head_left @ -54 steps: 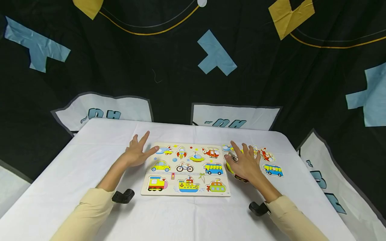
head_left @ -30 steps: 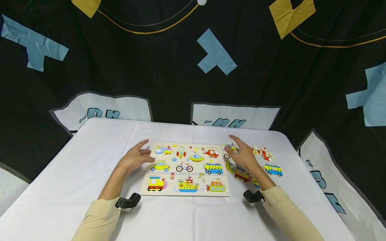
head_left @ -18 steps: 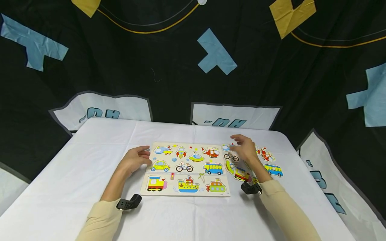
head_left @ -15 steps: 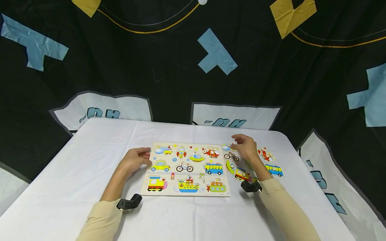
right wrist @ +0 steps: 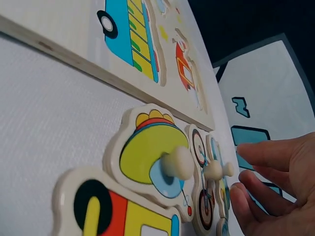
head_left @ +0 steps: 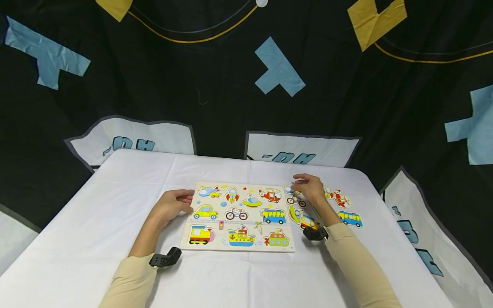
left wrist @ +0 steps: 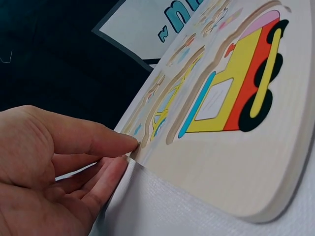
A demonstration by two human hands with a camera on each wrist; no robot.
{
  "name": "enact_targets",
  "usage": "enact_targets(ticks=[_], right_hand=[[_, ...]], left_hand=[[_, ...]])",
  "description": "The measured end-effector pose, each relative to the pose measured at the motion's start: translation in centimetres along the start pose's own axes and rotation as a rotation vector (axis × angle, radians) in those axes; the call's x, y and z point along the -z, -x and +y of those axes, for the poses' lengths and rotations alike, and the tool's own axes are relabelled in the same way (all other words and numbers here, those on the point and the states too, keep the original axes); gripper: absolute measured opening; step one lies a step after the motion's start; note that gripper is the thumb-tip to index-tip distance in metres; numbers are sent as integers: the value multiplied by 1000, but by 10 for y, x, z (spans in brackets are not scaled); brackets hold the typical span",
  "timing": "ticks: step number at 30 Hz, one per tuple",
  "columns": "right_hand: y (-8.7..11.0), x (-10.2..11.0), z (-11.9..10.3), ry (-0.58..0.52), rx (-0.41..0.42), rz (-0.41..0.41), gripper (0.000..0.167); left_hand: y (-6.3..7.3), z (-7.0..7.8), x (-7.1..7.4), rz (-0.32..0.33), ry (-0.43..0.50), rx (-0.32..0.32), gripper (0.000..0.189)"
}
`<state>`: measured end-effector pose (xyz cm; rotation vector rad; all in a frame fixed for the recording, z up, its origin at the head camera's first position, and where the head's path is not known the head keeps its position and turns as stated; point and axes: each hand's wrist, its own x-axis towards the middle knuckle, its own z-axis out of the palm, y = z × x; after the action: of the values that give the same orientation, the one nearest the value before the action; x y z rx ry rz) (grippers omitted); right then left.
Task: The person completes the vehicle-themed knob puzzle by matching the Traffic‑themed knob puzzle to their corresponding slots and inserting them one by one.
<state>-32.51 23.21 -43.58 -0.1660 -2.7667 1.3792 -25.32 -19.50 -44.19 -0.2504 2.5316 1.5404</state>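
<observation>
Puzzle board (head_left: 221,237): It lies flat on the white cloth (head_left: 215,282), in between the two hands. The wrist views show dips in it, with pictures inside, like a train and a bus.
Left hand (head_left: 169,205): Its fingertips touch the left edge of the board. I cannot tell if they pinch it or just rest there.
Right hand (head_left: 313,188): Its fingers are loose, bent a little, and hold nothing. They are just beside the knob (right wrist: 228,169) of the plane piece (head_left: 289,189).
Loose pieces: They lie on the cloth to the right of the board. I see a bike piece (head_left: 296,201), a spaceship piece (head_left: 294,214), a train piece (head_left: 308,222), a bus piece (head_left: 349,218) and a helicopter piece (head_left: 342,199). The right arm hides some others.
Just changed: Both hands were spread wide a little while ago. Now the left one is at the board's edge, and the right one has drawn its fingers in near the plane.
What that means: One hand is at the board and one is by the pieces. No piece looks picked up yet.
</observation>
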Motion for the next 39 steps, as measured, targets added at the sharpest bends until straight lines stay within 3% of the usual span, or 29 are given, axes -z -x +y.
enact_targets(ticks=[5, 17, 32, 39], right_hand=[[-2, -4, 2, 6, -9, 21, 36], [-6, -5, 9, 24, -56, -14, 31], [-12, -9, 5, 3, -77, -22, 24], [-14, -9, 5, 20, -100, -22, 22]], left_hand=[[-1, -2, 0, -5, 9, -25, 65], [-3, -4, -2, -20, 14, -46, 64], [-2, -6, 6, -19, -3, -77, 64], [-3, -7, 3, -14, -1, -68, 63]])
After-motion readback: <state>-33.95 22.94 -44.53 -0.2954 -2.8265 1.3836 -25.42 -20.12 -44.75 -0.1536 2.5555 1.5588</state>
